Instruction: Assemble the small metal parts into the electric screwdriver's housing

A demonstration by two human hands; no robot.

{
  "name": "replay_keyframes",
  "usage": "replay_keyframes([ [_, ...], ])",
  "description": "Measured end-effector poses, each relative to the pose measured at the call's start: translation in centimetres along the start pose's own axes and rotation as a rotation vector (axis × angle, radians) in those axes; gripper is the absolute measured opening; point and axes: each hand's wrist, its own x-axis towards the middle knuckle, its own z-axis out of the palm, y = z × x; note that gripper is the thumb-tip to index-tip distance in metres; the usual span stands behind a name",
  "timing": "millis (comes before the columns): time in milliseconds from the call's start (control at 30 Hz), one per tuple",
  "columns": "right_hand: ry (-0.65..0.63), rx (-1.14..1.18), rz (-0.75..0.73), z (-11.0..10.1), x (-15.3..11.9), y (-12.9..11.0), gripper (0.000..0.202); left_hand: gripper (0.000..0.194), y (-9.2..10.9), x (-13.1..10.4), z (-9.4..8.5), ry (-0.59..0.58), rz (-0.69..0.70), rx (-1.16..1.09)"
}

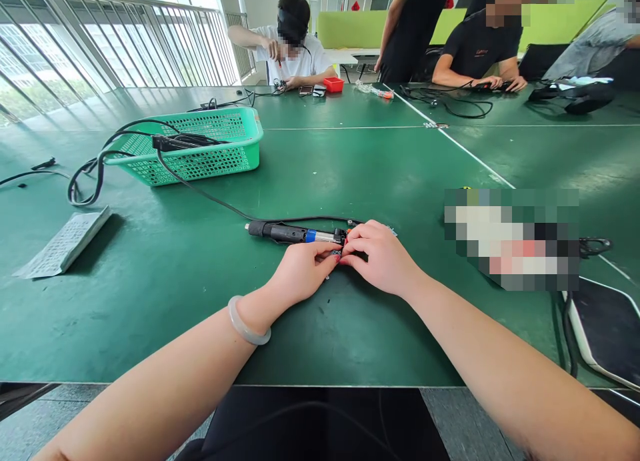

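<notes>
My left hand (pixel 305 269), with a pale bangle (pixel 249 322) on its wrist, and my right hand (pixel 379 255) meet at the middle of the green table (pixel 320 341). Both are closed, thumbs and fingers pressed together around something small, mostly hidden by the fingertips. A bit of red shows there. Just beyond the fingers lies a black pen-shaped tool (pixel 283 232) with a blue band and a metal front part, pointing right. Its tip end is partly hidden behind my right hand. A dark cable runs behind it.
A green basket (pixel 245 141) with black cables stands at the back left. A white paper-covered block (pixel 65 244) lies at left. On the right are a blurred-out object (pixel 515 241) and a dark tray-like device (pixel 607 327). Several people are across the table, near a red box (pixel 333 85).
</notes>
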Motion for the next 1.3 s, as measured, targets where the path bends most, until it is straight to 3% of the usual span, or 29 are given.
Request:
replay_keyframes([
  [533,-0.009,0.015,-0.007,0.06,-0.03,0.17,0.009,0.032,-0.43,0.02,0.21,-0.021,-0.071,-0.152],
  [967,-0.001,0.01,0.001,0.1,-0.09,0.16,0.008,0.024,-0.24,0.06,0.44,-0.009,-0.135,-0.23],
  [1300,-0.01,-0.005,-0.009,0.11,-0.05,0.2,0.009,0.024,-0.79,0.16,0.59,-0.015,-0.12,-0.245],
])
